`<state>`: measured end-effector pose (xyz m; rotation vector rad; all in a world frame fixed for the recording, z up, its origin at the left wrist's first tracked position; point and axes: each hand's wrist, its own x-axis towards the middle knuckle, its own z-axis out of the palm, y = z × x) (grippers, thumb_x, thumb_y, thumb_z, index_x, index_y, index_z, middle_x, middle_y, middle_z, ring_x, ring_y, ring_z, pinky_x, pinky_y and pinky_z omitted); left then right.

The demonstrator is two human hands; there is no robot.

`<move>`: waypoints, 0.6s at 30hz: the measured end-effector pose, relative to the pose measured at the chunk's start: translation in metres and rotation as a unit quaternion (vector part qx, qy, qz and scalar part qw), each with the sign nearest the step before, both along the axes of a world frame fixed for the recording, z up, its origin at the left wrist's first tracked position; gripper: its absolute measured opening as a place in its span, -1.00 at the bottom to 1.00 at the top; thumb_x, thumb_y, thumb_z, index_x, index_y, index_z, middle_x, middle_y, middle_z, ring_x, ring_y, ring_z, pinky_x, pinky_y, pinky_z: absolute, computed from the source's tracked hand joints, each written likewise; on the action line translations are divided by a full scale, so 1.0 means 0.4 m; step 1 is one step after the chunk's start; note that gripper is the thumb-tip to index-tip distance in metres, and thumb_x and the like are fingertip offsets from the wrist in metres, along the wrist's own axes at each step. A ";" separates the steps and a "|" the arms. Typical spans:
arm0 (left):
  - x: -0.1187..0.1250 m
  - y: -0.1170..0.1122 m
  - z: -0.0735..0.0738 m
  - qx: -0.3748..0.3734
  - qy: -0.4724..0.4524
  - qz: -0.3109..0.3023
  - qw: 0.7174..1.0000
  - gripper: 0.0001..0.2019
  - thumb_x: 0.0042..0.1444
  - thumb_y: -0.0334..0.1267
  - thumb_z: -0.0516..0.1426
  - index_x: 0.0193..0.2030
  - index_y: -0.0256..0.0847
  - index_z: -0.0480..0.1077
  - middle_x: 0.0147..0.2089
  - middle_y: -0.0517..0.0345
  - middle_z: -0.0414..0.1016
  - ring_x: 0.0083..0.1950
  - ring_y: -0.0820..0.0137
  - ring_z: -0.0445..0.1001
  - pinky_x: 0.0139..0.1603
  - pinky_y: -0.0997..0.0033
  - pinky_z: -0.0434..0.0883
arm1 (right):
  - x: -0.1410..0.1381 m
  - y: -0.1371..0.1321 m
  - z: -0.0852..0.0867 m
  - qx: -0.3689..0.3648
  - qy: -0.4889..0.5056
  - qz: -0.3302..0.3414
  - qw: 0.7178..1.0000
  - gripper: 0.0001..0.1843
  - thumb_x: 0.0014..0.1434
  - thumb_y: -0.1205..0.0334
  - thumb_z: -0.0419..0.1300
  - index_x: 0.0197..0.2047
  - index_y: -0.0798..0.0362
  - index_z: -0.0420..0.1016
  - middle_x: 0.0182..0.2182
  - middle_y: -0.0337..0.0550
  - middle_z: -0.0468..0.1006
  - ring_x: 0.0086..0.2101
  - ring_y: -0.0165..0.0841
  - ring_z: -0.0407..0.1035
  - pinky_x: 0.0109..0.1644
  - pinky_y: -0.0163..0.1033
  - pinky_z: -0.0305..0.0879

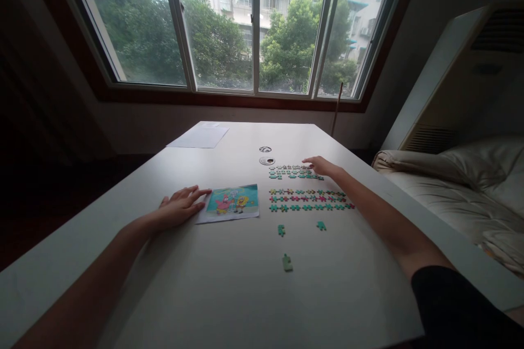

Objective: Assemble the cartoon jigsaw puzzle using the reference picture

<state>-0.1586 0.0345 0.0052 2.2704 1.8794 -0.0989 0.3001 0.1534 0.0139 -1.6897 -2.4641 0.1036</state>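
Observation:
My left hand (182, 207) lies on the white table with its fingers stretched out, the fingertips at the left edge of a printed cartoon picture (233, 202). My right hand (321, 164) reaches over the far rows of small jigsaw pieces (280, 172), its index finger extended; the other fingers are partly hidden. Whether it touches a piece is too small to tell. Nearer rows of green, yellow and pink jigsaw pieces (307, 199) lie under and left of my right forearm. Closer to me, a green piece (281, 230), another green piece (321, 226) and a paler piece (287, 263) lie apart.
Two round things (267, 161) sit behind the rows on the table (204, 283). White paper (198, 136) lies at the far left corner. A thin stick (337, 109) leans by the window. A cream sofa (446, 191) stands along the right side.

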 end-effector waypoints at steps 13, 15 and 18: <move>0.004 -0.009 0.014 0.005 0.000 0.003 1.000 -0.45 0.14 0.10 -0.23 0.27 0.08 0.00 0.34 0.06 -0.09 0.32 0.00 -0.17 0.16 -0.18 -0.09 | -0.010 0.012 0.003 -0.036 -0.066 -0.051 0.996 -0.71 0.22 0.16 0.04 -0.02 0.08 0.32 -0.05 -0.07 0.37 -0.15 -0.33 0.33 -0.10 -0.10 0.33; 0.003 -0.007 0.011 0.004 0.000 0.004 1.000 -0.45 0.14 0.11 -0.24 0.27 0.10 -0.01 0.34 0.08 -0.09 0.33 0.01 -0.19 0.16 -0.19 -0.10 | -0.009 0.012 0.005 -0.044 -0.070 -0.057 0.995 -0.71 0.22 0.17 0.04 -0.02 0.09 0.32 -0.05 -0.07 0.37 -0.15 -0.33 0.33 -0.10 -0.11 0.33; -0.001 -0.004 0.006 0.001 -0.003 0.004 1.000 -0.44 0.14 0.13 -0.25 0.27 0.10 -0.01 0.34 0.07 -0.10 0.33 0.01 -0.20 0.16 -0.20 -0.11 | -0.005 0.012 0.006 -0.054 -0.072 -0.065 0.994 -0.71 0.22 0.17 0.04 -0.02 0.08 0.32 -0.05 -0.08 0.37 -0.15 -0.33 0.33 -0.09 -0.11 0.32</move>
